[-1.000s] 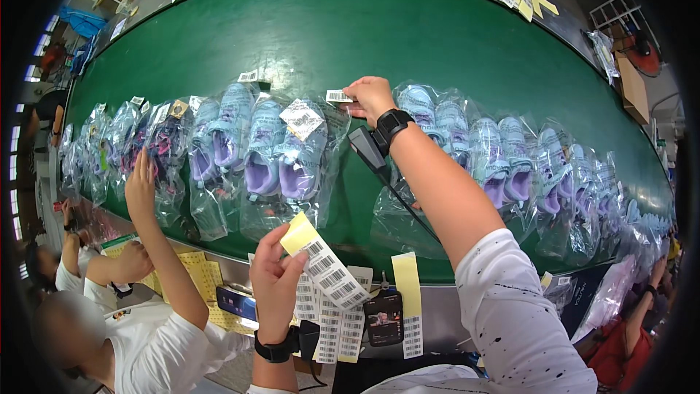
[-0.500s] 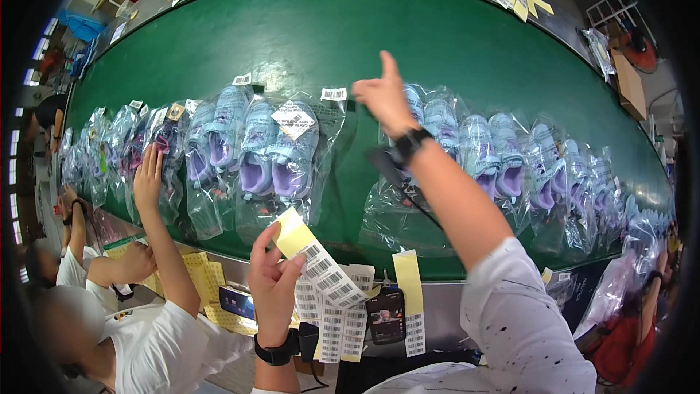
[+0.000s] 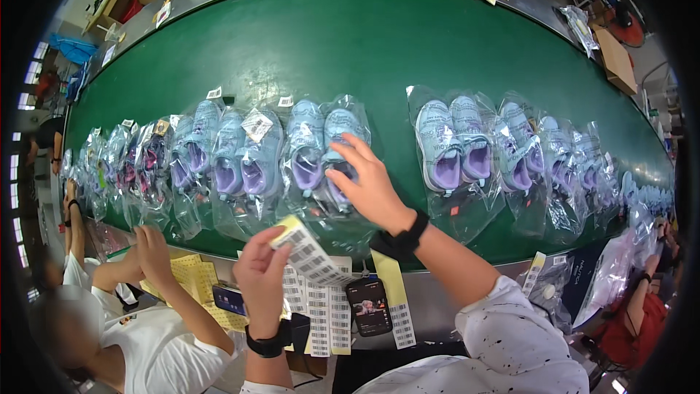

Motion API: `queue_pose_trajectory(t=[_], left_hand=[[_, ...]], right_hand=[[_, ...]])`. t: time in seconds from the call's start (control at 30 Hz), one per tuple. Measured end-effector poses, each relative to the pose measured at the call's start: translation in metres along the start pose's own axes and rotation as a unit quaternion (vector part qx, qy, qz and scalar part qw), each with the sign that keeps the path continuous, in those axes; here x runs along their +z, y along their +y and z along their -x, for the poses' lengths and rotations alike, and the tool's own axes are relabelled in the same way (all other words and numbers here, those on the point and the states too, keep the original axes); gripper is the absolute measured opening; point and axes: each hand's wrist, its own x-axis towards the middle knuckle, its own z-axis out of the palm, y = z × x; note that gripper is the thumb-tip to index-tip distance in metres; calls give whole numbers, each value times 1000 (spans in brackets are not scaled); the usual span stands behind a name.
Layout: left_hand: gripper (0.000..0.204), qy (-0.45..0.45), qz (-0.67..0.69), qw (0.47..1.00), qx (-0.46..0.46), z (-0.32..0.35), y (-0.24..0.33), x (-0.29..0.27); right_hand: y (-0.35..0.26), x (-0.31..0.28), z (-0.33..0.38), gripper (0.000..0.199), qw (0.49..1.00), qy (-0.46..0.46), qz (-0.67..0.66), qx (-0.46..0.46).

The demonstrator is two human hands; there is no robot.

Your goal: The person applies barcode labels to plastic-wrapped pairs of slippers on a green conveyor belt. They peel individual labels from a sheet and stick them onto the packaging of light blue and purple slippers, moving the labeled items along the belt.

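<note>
My right hand [image 3: 367,181] lies flat, fingers spread, on a clear bag holding a pair of light blue and purple child's shoes [image 3: 319,152] on the green conveyor belt [image 3: 350,44]. My left hand [image 3: 260,271] holds up a strip of white barcode stickers with a yellow end [image 3: 306,252] near the belt's front edge. Both wrists wear black bands. A small white sticker [image 3: 285,101] lies on the belt just above the bagged shoes.
Several more bagged shoe pairs line the belt left [image 3: 219,157] and right [image 3: 456,149]. Sticker sheets [image 3: 324,314] and a phone [image 3: 368,306] hang on the belt's front rail. A co-worker's hands [image 3: 149,244] rest at my left over yellow sheets [image 3: 186,273].
My right hand has come down from the sticker at the belt's middle onto the bagged shoes. The row of bags has shifted right along the belt. My left hand keeps the sticker strip.
</note>
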Motion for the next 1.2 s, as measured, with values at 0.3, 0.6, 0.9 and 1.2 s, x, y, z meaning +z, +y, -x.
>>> queue_pose_trajectory(t=[0.3, 0.6, 0.9, 1.2], left_hand=[[20, -65, -43, 996, 46, 6, 16, 49], [33, -102, -40, 994, 12, 4, 14, 55], [46, 2, -86, 996, 4, 0, 6, 39], [47, 26, 7, 1000, -12, 5, -13, 24]], right_hand=[[-64, -46, 46, 13, 986, -97, -114, -72], [-59, -52, 52, 7, 980, -37, -2, -195], [45, -36, -67, 70, 969, 213, 121, 2], [96, -84, -100, 39, 882, 164, -354, 264]])
